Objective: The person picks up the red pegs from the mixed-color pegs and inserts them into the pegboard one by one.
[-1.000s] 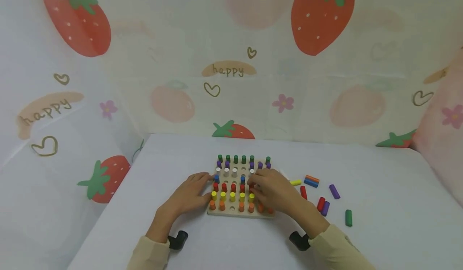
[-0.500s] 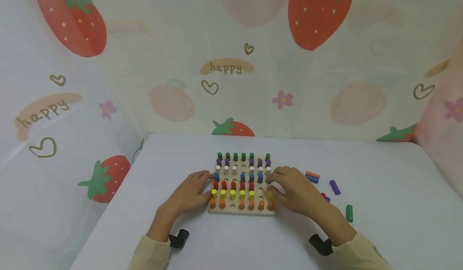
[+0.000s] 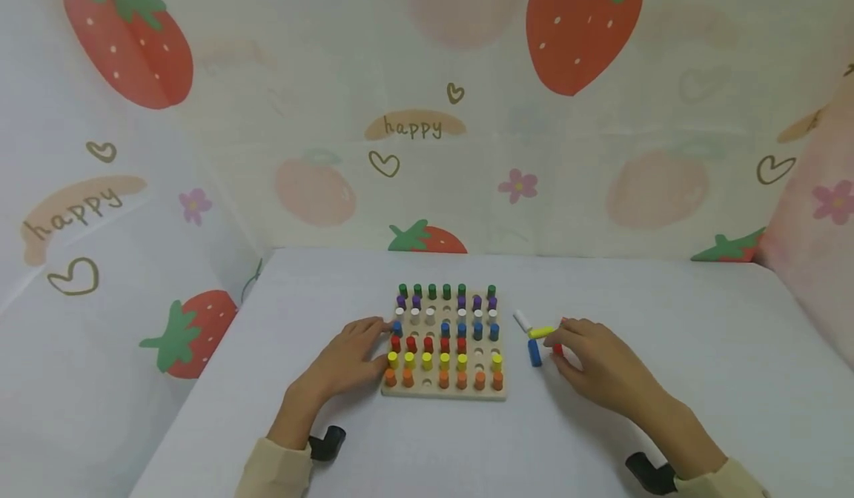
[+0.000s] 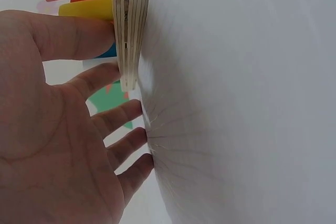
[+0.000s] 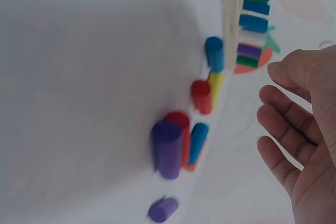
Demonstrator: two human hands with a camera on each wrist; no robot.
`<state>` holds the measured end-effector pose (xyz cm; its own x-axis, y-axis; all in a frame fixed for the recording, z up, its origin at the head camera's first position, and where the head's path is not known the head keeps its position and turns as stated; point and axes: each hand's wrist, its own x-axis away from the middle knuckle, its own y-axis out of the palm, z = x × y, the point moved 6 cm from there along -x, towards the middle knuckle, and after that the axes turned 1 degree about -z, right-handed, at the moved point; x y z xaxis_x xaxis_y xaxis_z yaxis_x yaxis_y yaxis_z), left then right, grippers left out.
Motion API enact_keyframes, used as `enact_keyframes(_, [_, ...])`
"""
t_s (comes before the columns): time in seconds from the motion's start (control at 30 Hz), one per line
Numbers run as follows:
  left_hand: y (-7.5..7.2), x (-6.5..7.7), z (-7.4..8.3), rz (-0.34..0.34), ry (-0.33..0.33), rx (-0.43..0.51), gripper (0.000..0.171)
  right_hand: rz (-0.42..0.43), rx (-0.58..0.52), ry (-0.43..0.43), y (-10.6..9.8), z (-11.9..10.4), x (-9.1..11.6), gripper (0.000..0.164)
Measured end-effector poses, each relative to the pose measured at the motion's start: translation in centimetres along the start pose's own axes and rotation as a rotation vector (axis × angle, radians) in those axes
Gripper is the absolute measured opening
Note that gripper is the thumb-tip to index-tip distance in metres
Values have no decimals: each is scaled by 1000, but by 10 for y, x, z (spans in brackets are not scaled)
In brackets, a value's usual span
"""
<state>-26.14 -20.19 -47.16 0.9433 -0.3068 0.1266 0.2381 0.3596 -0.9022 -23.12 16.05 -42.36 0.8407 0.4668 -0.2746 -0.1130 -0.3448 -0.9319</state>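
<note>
Behind your work hangs a strawberry-print cloth [image 3: 467, 187]; the word "happy" [image 3: 412, 127] reads clearly at its middle and again at the left, while a similar print [image 3: 800, 124] at the right is too cut off to read. Your white table [image 3: 467, 446] runs up to it. On that, between your hands, lies the board [image 3: 443, 396], its standing pegs [image 3: 428, 344] in colour rows, green farthest from you, orange nearest.

Your right hand [image 3: 594, 361] is well apart from the board, thumb and fingers parted in a loose curve, nothing between them in the right wrist view. Your left hand [image 3: 353, 346] touches the board's left edge with thumb and forefinger, other fingers fairly straight on the table.

Loose pegs [image 5: 215, 53] lie between the board and your right hand, much the nearer one. The yellow peg [image 3: 541, 332] runs nearly left to right, toward your right fingertips; the blue peg [image 3: 534, 353] runs roughly toward you; the white peg [image 3: 523, 321] slants. Whether you touch the red peg [image 3: 559, 349], I cannot tell. No brand or label is readable on board or pegs.
</note>
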Motion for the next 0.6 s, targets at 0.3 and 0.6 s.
enact_keyframes(0.3, [-1, 0, 1, -5, 0, -9, 61, -54, 14, 58, 0, 25, 20, 23])
enact_keyframes(0.6, [0, 0, 1, -4, -2, -1, 61, -97, 26, 80, 2, 38, 29, 19])
